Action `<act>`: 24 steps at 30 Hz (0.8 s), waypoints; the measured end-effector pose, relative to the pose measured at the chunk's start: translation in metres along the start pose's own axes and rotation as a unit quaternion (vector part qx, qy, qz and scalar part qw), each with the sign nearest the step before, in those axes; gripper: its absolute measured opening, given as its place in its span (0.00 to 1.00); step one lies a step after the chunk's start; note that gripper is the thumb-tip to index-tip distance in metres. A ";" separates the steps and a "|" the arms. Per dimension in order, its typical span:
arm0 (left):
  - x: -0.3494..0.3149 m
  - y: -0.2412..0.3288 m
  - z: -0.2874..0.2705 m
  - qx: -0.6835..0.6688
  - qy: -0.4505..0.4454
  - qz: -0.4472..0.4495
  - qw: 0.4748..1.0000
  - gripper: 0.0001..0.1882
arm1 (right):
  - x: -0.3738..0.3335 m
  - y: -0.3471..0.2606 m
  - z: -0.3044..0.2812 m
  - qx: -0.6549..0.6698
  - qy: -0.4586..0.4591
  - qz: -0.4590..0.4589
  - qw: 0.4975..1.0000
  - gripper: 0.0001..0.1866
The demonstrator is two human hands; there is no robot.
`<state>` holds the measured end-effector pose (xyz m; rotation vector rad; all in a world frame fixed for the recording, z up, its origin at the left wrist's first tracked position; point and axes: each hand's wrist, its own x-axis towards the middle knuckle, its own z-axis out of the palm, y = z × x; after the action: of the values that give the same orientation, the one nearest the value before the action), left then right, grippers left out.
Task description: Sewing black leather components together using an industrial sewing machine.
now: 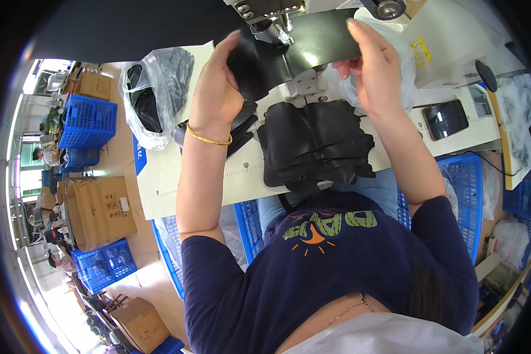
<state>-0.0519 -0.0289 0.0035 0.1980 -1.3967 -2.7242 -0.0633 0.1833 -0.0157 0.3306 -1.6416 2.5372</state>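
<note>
Nearest the lens: white cloth [389, 336] at the lower edge, then a navy T-shirt [336, 265] with a green and orange print across the chest. Higher up, two bare forearms reaching to a white sewing table [165, 177].

Left hand [217, 88], with a thin gold bangle [208, 139] at the wrist: fingers curled over the left end of a black leather piece [295, 50], thumb side hidden, grip closed on it. Right hand [376, 68]: fingers extended along the right edge of that same piece, fingertips [354, 26] pressed on its top corner, thumb beneath, pinching it.

Black piece stretched between both hands, right under the sewing machine's metal presser foot [271, 26], above the hinged white plate [304, 85]. Smooth, matte-to-glossy, flat on the right, curved and folded down on the left.

Just below the hands, lying on the table: a stack of similar black cut pieces [315, 147], edges fanned out unevenly. To the left, a clear plastic bag [153, 94] holding more dark material. Blue crates [87, 121] and cardboard boxes [100, 209] on the floor farther left.
</note>
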 end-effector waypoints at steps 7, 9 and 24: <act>0.010 0.002 -0.026 -0.067 -0.181 -0.110 0.975 0.10 | 0.005 0.002 -0.013 -0.063 -0.013 -0.014 0.998 0.11; 0.005 -0.005 -0.016 0.065 -0.059 0.069 0.994 0.08 | 0.008 0.000 -0.014 -0.059 -0.013 -0.017 0.998 0.12; -0.067 -0.034 -0.106 0.661 0.155 0.349 0.646 0.13 | 0.019 0.051 -0.115 -0.628 -0.103 -0.060 0.769 0.07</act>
<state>0.0293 -0.0855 -0.0798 0.1156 -2.3103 -0.6429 -0.1071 0.2660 -0.1019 0.5022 -2.7672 0.8515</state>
